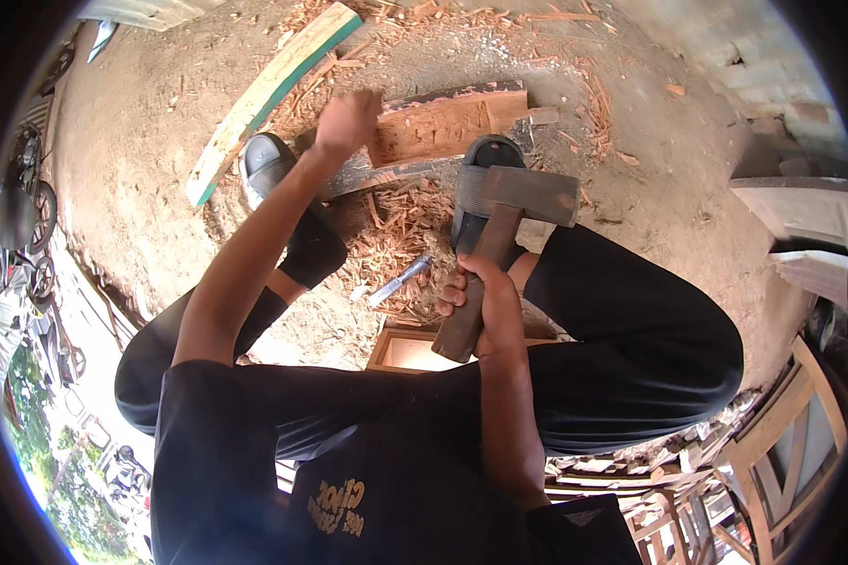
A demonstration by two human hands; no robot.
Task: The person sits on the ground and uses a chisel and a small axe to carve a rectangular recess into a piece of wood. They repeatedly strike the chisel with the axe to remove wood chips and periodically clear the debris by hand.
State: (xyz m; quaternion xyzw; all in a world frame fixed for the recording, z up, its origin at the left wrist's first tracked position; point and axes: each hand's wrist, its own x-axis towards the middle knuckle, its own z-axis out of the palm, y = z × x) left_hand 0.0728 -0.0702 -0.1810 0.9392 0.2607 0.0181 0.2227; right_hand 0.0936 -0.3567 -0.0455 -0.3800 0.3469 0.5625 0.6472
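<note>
A wooden mallet (pixel 499 254) is gripped in the right hand (pixel 485 301), the fingers wrapped tight around its dark handle. The handle's long axis runs from near the lap at the lower left up and away to the upper right, where the blocky head sits crosswise, its length lying roughly left to right above a dark sandal (pixel 485 188). The mallet is held in the air over the person's right foot, not touching the ground.

The left hand (pixel 347 122) is stretched forward and laid against the left end of a reddish wooden block (pixel 443 127); motion blur hides whether the fingers are spread or closed. The block lies on the dirt ground (pixel 141 141), its long axis running left to right, with its right part just beyond the toe of the dark sandal. A grey sandal (pixel 266 165) is planted near the block's left end.

A metal chisel (pixel 398 281) lies among wood shavings (pixel 396 235) between the feet, pointing up to the right. A pale plank with a green edge (pixel 269 94) lies diagonally at the far left of the ground.
</note>
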